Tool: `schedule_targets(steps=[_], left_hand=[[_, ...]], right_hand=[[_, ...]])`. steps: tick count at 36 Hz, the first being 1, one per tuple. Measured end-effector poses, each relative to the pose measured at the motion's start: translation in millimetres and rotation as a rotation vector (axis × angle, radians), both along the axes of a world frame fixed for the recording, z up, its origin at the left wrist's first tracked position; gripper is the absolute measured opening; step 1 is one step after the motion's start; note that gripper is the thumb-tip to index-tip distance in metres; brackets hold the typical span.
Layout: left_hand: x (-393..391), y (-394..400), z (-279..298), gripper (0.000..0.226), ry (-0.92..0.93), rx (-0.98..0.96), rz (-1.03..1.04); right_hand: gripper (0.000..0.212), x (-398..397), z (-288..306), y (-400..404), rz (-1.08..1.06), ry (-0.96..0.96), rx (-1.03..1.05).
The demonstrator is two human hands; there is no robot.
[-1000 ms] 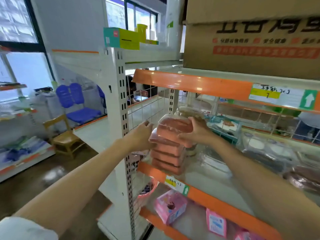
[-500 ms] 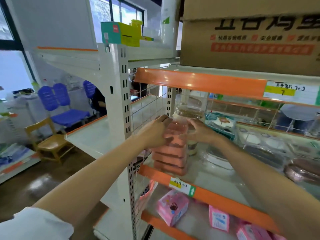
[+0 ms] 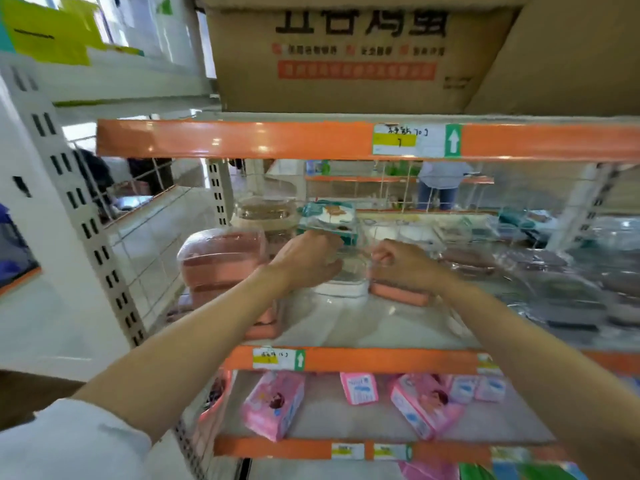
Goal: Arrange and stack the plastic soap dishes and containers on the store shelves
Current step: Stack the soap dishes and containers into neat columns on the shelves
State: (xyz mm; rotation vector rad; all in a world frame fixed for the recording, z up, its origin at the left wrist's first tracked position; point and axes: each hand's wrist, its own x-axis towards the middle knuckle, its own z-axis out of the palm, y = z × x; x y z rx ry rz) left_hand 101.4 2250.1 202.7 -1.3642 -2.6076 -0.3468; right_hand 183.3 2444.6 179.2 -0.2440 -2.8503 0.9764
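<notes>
Both hands are reaching w/ fingers curling onto a clear-lidded white plastic soap dish (image 3: 341, 284) mid-shelf, right of the pink dish stack (image 3: 221, 268). Left hand (image 3: 304, 261) is gripping its left side; right hand (image 3: 398, 265) is pinching the wrap. Prob. light, stiff, slippery film, so holding by the base edges looks safest.

Both hands (image 3: 308, 261) reach a clear container (image 3: 346, 271) beside stacked pink dishes (image 3: 221, 261).

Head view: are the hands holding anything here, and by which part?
Both hands reach a clear-lidded white soap dish on the middle shelf: left hand against its left side, right hand curled at its right edge. An actual grip cannot be told.
</notes>
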Motion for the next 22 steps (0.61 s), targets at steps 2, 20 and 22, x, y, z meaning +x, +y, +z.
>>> schedule_targets(steps=[2, 20, 22], left_hand=[[7.1, 20.1, -5.2, 0.044, -0.072, 0.025, -0.028], [66.8, 216.3, -64.0, 0.037, -0.245, 0.006, -0.255], [63.5, 230.0, -76.6, 0.063, -0.176, -0.012, -0.317]], right_hand=[[0.056, 16.8, 2.3, 22.2, -0.035, -0.015, 0.042], [0.065, 121.5, -7.2, 206.8, -0.102, -0.261, 0.235], [0.079, 120.9, -11.5, 212.8, -0.042, -0.314, 0.280]])
